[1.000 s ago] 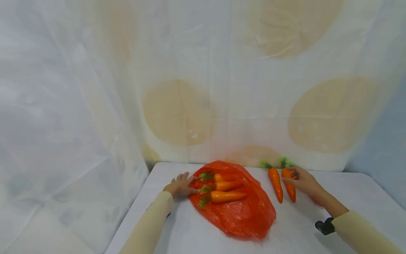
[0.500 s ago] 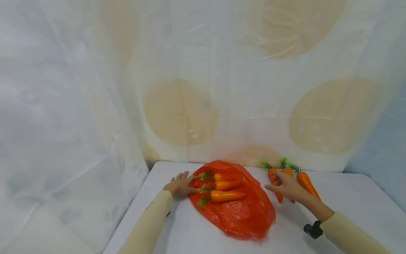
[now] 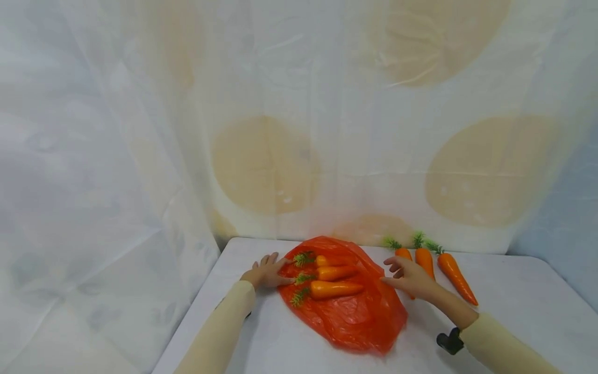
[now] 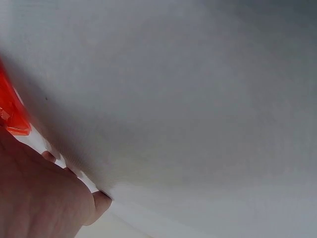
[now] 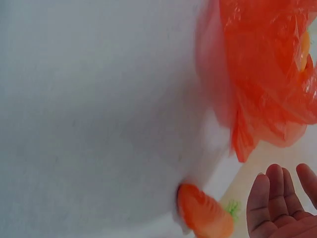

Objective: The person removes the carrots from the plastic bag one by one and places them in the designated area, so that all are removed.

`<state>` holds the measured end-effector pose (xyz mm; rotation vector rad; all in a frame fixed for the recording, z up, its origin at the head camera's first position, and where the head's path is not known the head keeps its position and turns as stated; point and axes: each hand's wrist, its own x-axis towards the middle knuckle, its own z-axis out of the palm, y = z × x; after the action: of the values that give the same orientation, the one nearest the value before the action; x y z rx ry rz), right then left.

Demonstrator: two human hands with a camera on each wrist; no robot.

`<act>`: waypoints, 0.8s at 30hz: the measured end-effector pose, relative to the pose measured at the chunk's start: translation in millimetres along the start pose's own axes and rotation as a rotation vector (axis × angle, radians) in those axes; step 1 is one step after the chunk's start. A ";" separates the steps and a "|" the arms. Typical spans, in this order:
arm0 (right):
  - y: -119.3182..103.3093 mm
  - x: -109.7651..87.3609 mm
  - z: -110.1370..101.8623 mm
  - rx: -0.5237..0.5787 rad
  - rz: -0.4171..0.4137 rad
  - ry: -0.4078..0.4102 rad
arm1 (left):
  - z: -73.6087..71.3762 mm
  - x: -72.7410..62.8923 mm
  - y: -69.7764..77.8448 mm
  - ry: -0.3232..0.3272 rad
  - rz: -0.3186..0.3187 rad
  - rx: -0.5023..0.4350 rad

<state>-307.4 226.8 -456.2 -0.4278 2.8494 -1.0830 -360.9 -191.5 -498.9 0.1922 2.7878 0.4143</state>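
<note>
A red plastic bag (image 3: 350,324) lies spread on the table, with three orange carrots (image 3: 335,289) side by side on it, their green tops pointing left. My left hand (image 3: 267,272) rests at the bag's left edge, fingers spread, fingertips by the green tops. Over at the right edge of the bag is my right hand (image 3: 410,278), thumb and fingers apart with nothing between them. It partly covers the nearest of three more carrots on the table: a left one (image 3: 404,253), a middle one (image 3: 424,259) and a right one (image 3: 458,278). The right wrist view shows the open palm (image 5: 285,213) beside the crumpled bag.
The white table (image 3: 514,291) ends at the back against a hanging sheet (image 3: 374,182) with tan spots. Another pale sheet (image 3: 93,234) hangs along the left side. A dark wrist strap (image 3: 450,341) shows under the right sleeve.
My right hand has moved left from the carrots on the right to the bag's right edge, uncovering the right carrot. My left hand, the bag and its carrots stay put.
</note>
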 end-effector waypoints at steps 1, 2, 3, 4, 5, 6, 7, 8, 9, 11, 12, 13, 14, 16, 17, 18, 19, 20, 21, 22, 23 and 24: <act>-1.2 0.0 2.1 0.000 -0.004 -0.002 | 2.0 2.8 -1.3 0.000 0.000 0.002; -2.2 0.3 3.9 -0.005 -0.012 0.000 | 4.4 6.4 -2.9 -0.002 0.000 0.006; -3.4 0.6 5.4 -0.005 -0.024 0.001 | 6.4 9.4 -4.4 0.002 -0.003 0.007; -4.8 1.0 7.1 -0.006 -0.032 0.004 | 8.1 11.8 -5.7 0.004 -0.006 0.013; -6.1 1.3 8.7 -0.006 -0.044 0.007 | 8.5 12.6 -6.1 0.005 -0.009 0.013; -7.6 1.6 10.1 -0.011 -0.057 0.011 | 7.9 12.4 -5.8 -0.001 -0.012 0.018; -9.1 1.8 11.3 -0.014 -0.067 0.011 | 6.3 10.4 -4.4 0.000 -0.009 0.017; -10.0 2.3 12.6 -0.019 -0.075 0.010 | 4.6 7.9 -3.0 0.001 -0.002 0.018; -11.6 2.4 13.6 -0.020 -0.079 0.006 | 2.1 4.5 -1.0 0.002 0.004 0.018; -14.2 2.5 15.0 -0.029 -0.096 0.000 | -4.1 -2.2 3.9 0.000 0.017 0.014; -15.4 2.6 15.4 -0.033 -0.110 -0.004 | -6.5 -4.6 5.5 0.005 0.021 0.015; -16.8 2.9 15.8 -0.036 -0.123 -0.005 | -8.6 -6.6 6.6 0.012 0.024 0.012; -17.9 3.4 16.3 -0.044 -0.139 -0.003 | -9.9 -7.6 7.1 0.012 0.023 0.013; -20.2 4.4 17.2 -0.053 -0.156 0.008 | -11.5 -8.6 7.5 0.011 0.018 0.020; -21.1 4.7 17.7 -0.056 -0.163 0.014 | -11.4 -8.7 7.3 0.012 0.016 0.021; -21.6 5.2 18.3 -0.062 -0.167 0.018 | -11.2 -8.6 7.2 0.011 0.016 0.020; -22.3 5.6 19.4 -0.064 -0.163 0.023 | -10.8 -8.3 7.2 0.010 0.018 0.016; -22.7 6.0 20.5 -0.069 -0.169 0.025 | -9.9 -7.6 7.0 0.003 0.018 0.017; -23.1 6.3 22.0 -0.074 -0.168 0.028 | -8.7 -7.0 6.8 0.003 0.017 0.015; -23.4 6.7 23.5 -0.070 -0.170 0.025 | -7.4 -6.3 6.3 -0.002 0.016 0.013; -23.9 6.9 25.1 -0.066 -0.175 0.022 | -5.9 -5.5 5.9 -0.006 0.013 0.009; -24.2 7.2 27.0 -0.063 -0.171 0.017 | -4.5 -4.9 5.5 -0.007 0.011 0.009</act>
<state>-304.5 190.2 -460.3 -0.6812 2.9129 -1.0287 -357.3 -188.3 -491.8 0.2114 2.7836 0.4029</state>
